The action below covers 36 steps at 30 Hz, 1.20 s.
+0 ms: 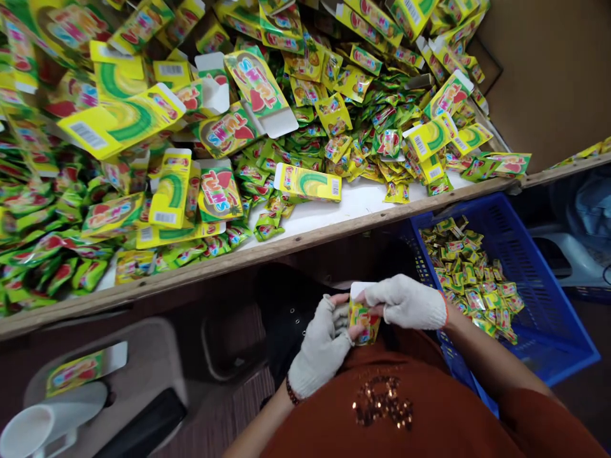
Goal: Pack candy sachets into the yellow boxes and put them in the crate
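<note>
Low in front of my body, a small yellow and green candy box (pixel 365 323) is between my two hands, its white end flap raised at the top. My left hand (pixel 322 343), in a white glove with bare fingertips, is closed around the box's left side and lower part. My right hand (pixel 405 302), gloved the same way, has its fingers pinched at the box's upper right, by the flap. What lies inside the box is hidden. Ahead of my hands, a yellow box with a green swirl (pixel 308 182) lies near the table's front edge.
The table's wooden edge (pixel 305 238) runs across in front, holding piles of candy sachets (pixel 334 114) and boxes. A blue crate (pixel 548 331) with several filled boxes stands at my right. At lower left, a stool (pixel 147 343) carries a white mug (pixel 31 429), a dark phone (pixel 143 426) and one box.
</note>
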Motion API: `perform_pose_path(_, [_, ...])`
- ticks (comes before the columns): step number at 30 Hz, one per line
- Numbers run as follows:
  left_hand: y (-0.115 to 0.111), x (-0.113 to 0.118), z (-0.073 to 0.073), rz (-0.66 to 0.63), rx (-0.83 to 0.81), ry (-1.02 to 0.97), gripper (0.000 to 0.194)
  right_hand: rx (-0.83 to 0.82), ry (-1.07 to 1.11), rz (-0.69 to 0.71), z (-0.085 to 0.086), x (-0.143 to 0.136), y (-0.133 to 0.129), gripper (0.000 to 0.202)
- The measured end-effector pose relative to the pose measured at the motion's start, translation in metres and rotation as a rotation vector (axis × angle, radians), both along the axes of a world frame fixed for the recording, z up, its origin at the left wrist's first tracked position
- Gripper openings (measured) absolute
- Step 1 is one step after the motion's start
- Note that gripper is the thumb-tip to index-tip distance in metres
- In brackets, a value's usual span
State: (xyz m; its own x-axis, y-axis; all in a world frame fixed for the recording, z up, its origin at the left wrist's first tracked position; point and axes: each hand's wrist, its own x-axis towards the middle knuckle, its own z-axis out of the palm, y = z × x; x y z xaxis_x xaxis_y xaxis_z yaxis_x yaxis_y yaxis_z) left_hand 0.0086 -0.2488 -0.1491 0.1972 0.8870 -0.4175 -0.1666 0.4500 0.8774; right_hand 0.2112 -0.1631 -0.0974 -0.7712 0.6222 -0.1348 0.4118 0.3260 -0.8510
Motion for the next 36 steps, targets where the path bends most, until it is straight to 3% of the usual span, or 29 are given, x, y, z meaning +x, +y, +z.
perform_pose_path(3, [-0.014, -0.003, -0.009, -0.019, 0.040, 0.040, 0.046, 0.007, -0.110, 0.191, 0.007, -0.005, 0.000, 0.011])
perform_pose_path(7, [-0.011, -0.005, -0.009, 0.046, 0.125, 0.081, 0.043, 0.087, -0.078, 0.147, 0.005, -0.015, -0.001, 0.011])
perform_pose_path(9, [-0.008, -0.005, -0.008, 0.088, 0.152, 0.090, 0.044, 0.094, 0.017, -0.002, -0.002, -0.018, -0.006, 0.014])
perform_pose_path(13, [-0.007, -0.008, -0.010, 0.095, 0.179, 0.089, 0.040, 0.053, 0.236, -0.493, -0.018, -0.015, -0.022, 0.014])
perform_pose_path(15, [-0.006, -0.011, -0.010, 0.083, 0.218, 0.146, 0.035, 0.013, 0.234, -0.605, -0.025, -0.013, -0.030, 0.016])
perform_pose_path(19, [0.004, -0.018, 0.000, 0.046, 0.336, 0.364, 0.019, -0.070, 0.232, -0.526, -0.033, -0.017, -0.040, 0.015])
perform_pose_path(22, [0.016, -0.020, 0.012, 0.030, 0.328, 0.378, 0.016, -0.131, 0.227, -0.459, -0.034, -0.024, -0.042, 0.013])
perform_pose_path(24, [0.023, -0.019, 0.018, 0.053, 0.236, 0.261, 0.023, -0.171, 0.214, -0.500, -0.035, -0.026, -0.040, 0.013])
perform_pose_path(27, [0.029, -0.018, 0.020, 0.065, 0.075, 0.063, 0.054, -0.319, 0.266, -0.585, -0.037, -0.025, -0.037, 0.041])
perform_pose_path(29, [0.029, -0.019, 0.018, 0.029, 0.021, 0.040, 0.059, -0.397, 0.285, -0.576, -0.038, -0.023, -0.035, 0.050])
perform_pose_path(31, [0.029, -0.020, 0.017, 0.008, 0.059, 0.124, 0.045, -0.366, 0.269, -0.545, -0.036, -0.021, -0.033, 0.037])
perform_pose_path(34, [0.029, -0.023, 0.017, -0.026, 0.266, 0.318, 0.020, -0.202, 0.239, -0.488, -0.029, -0.020, -0.031, 0.019])
perform_pose_path(36, [0.030, -0.024, 0.020, -0.081, 0.365, 0.386, 0.015, -0.109, 0.220, -0.439, -0.023, -0.020, -0.029, 0.018])
